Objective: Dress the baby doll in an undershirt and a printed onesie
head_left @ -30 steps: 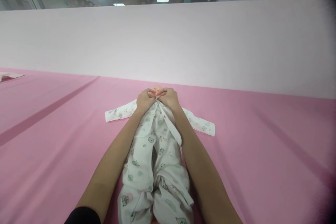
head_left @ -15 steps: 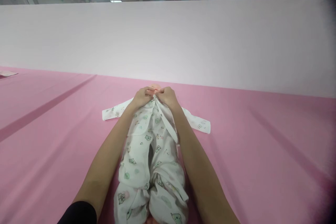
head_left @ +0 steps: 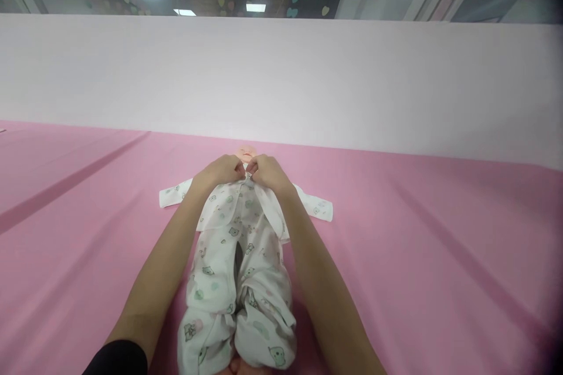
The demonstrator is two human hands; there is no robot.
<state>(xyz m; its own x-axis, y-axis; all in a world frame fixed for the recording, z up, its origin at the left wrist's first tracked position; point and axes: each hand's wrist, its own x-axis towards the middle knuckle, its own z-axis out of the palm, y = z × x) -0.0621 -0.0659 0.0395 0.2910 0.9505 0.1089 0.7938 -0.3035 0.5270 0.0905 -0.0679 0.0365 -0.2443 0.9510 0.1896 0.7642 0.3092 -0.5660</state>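
Observation:
A baby doll (head_left: 247, 152) lies on its back on the pink sheet, head at the far end, its feet near the bottom edge. It is dressed in a white printed baby jacket (head_left: 223, 211) and matching trousers (head_left: 211, 287). Both sleeves spread out sideways. At the neckline, my left hand (head_left: 226, 169) pinches the jacket's collar edge from the left. Opposite it, my right hand (head_left: 265, 171) pinches the collar from the right, fingertips almost meeting. Below them the jacket front hangs apart. Whatever fastener lies between the fingertips is too small to make out.
The pink sheet (head_left: 417, 258) spreads to both sides with a few folds. Behind the doll's head rises a white padded wall (head_left: 281, 76). Glass above the wall shows lights and heart-shaped decorations. A pale corner of something shows at the far left edge.
The view has shifted, so the doll sits a little further left and more of its face shows. My hands have moved slightly down from the chin, still at the collar.

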